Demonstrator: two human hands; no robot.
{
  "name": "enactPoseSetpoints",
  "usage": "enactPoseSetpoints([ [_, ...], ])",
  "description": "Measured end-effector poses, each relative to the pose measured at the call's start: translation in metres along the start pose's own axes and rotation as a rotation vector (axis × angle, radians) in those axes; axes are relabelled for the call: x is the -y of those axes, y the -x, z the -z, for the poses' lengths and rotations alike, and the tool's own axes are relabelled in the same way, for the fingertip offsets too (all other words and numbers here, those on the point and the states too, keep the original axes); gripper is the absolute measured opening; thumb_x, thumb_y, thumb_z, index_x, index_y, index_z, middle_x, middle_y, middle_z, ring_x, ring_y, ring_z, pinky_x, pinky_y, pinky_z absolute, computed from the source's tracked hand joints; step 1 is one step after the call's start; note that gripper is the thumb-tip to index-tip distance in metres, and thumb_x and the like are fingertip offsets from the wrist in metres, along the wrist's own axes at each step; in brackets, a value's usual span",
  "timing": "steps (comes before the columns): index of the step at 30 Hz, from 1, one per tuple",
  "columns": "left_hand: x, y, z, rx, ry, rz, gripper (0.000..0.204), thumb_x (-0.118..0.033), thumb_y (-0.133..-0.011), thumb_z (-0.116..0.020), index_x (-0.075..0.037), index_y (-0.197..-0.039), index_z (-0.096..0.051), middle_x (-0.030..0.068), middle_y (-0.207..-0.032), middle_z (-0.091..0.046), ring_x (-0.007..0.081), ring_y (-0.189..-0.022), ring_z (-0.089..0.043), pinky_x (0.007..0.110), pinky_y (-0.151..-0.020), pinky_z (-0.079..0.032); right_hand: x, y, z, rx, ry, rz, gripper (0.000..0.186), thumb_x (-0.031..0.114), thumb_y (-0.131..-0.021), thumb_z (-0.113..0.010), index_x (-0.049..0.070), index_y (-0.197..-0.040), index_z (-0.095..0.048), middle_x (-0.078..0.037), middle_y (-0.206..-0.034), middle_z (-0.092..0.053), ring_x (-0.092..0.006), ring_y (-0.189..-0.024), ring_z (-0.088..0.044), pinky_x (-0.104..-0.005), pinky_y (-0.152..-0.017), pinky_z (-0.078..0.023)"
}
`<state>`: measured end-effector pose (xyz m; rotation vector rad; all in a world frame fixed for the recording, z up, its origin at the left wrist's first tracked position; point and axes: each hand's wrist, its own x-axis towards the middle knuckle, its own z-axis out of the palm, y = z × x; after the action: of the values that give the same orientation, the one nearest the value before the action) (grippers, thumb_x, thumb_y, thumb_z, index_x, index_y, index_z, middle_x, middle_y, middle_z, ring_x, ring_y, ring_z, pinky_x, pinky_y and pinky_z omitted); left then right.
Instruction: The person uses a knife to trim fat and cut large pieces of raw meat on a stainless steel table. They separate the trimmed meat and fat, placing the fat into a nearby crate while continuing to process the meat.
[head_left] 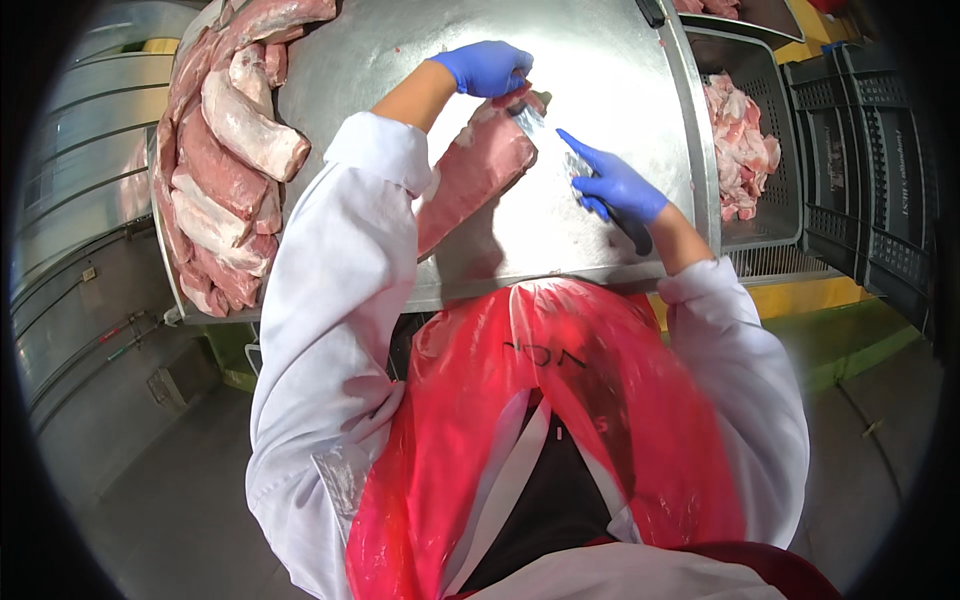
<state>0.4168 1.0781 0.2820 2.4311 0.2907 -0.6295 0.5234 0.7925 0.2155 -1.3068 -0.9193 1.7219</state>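
A long piece of pink meat [475, 165] lies slantwise on the steel table, its far end under my left hand. My left hand [485, 68], in a blue glove, is closed with its fingertips pinching a small red flap at that end. To the right, my gloved right hand [615, 185] is wrapped round the dark handle of a knife [632, 232], index finger stretched forward. The blade reaches left to the meat's far end, just below my left fingers, where glare hides part of its edge.
Several long pieces of meat [225, 150] are heaped along the table's left edge. Beyond the right edge, a grey crate [785, 225] holds pale trimmings [738, 145]. Dark stacked crates [870, 170] stand farther right. The bare steel table [600, 60] shines brightly behind my hands.
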Motion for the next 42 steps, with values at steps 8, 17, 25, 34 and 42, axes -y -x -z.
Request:
enactPoseSetpoints([
  [8,0.002,0.012,0.018,-0.12,0.092,-0.047,0.025,-0.027,-0.095,-0.062,-0.003,-0.099,-0.065,0.0137,-0.092,-0.071,0.0244,-0.084,-0.067,0.037,-0.081,-0.051,0.046,-0.029,-0.024,-0.041,0.277,-0.141,0.076,0.011,-0.095,-0.054,0.03,-0.16,-0.021,-0.005,-0.074,-0.059,-0.0116,-0.055,-0.055,-0.0283,-0.051,-0.051],
  [17,0.015,0.034,0.032,-0.408,-0.036,-0.226,0.024,-0.024,-0.092,-0.059,-0.001,-0.088,-0.065,0.0125,-0.072,-0.062,0.0241,-0.065,-0.061,0.038,-0.064,-0.05,0.064,-0.024,-0.049,0.049,0.33,-0.244,0.074,0.011,-0.096,-0.05,0.029,-0.161,-0.017,-0.007,-0.068,-0.058,-0.0133,-0.051,-0.055,-0.0304,-0.05,-0.051],
  [25,0.008,0.086,0.052,-0.466,0.07,-0.146,0.027,-0.029,-0.092,-0.061,-0.002,-0.094,-0.065,0.0176,-0.082,-0.066,0.028,-0.075,-0.063,0.041,-0.074,-0.051,0.076,-0.025,-0.083,-0.023,0.501,-0.18,0.075,0.011,-0.094,-0.051,0.026,-0.161,-0.02,-0.01,-0.077,-0.066,-0.0152,-0.055,-0.06,-0.0327,-0.061,-0.053],
  [34,-0.01,0.324,0.001,-0.925,0.419,0.071,0.026,-0.026,-0.097,-0.063,-0.001,-0.103,-0.065,0.0068,-0.103,-0.07,0.0147,-0.093,-0.065,0.031,-0.085,-0.051,0.05,-0.05,-0.13,0.092,0.416,-0.071,0.071,0.012,-0.096,-0.055,0.024,-0.16,-0.026,-0.007,-0.074,-0.064,-0.0108,-0.054,-0.055,-0.0286,-0.053,-0.05],
  [42,-0.064,0.666,-0.21,-1.563,0.618,0.765,0.015,-0.014,-0.099,-0.062,-0.005,-0.111,-0.062,-0.0041,-0.094,-0.056,0.0045,-0.081,-0.047,0.019,-0.069,-0.04,0.025,-0.074,-0.124,-0.029,0.174,-0.064,0.075,0.008,-0.095,-0.053,0.019,-0.161,-0.018,-0.006,-0.067,-0.059,-0.0134,-0.051,-0.057,-0.0305,-0.05,-0.051],
])
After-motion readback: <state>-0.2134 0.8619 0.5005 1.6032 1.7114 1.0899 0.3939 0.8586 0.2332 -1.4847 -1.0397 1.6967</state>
